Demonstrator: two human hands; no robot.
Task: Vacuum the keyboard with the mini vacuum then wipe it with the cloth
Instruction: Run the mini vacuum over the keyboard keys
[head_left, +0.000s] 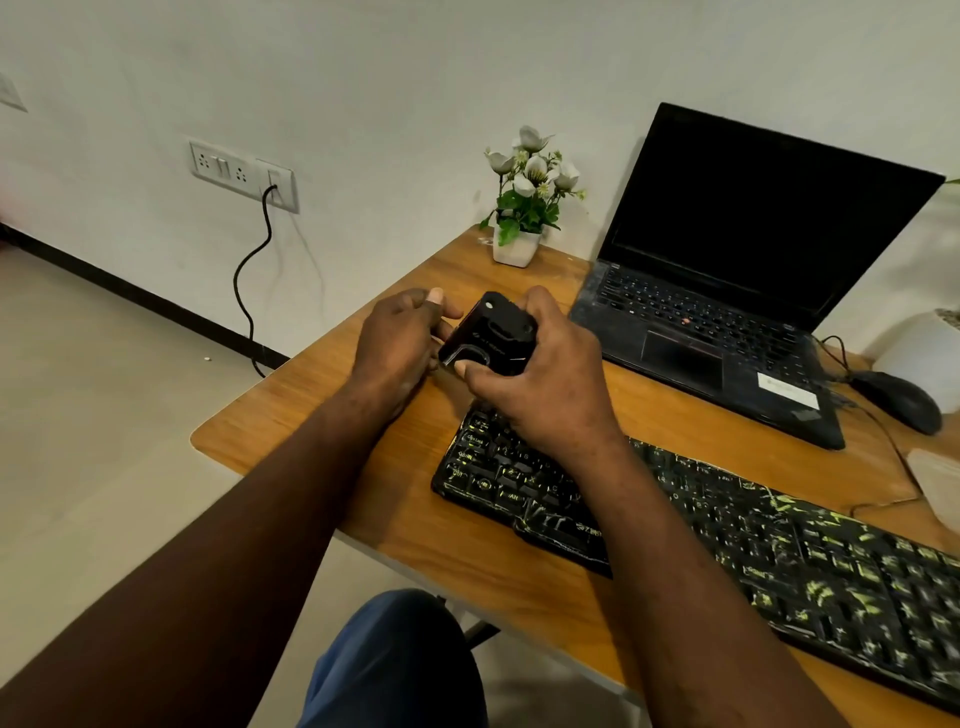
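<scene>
At frame centre the right hand (540, 400) is gripping the mini vacuum (493, 340), fingers curled round it. The left hand (397, 345) is pinching its left side, over the left end of the keyboard (727, 530), near the bare left edge of the desk (280, 431).

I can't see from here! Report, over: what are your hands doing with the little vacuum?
Right hand grips mini vacuum, held off the table. Left hand at its side, grip unclear. Keyboard just below, nothing between.

It looked like a home office. A laptop (727, 291), keyboard (753, 540) and mouse (898, 400) sat on a wooden desk (322, 441). A potted plant (527, 197) stood by the wall.
</scene>
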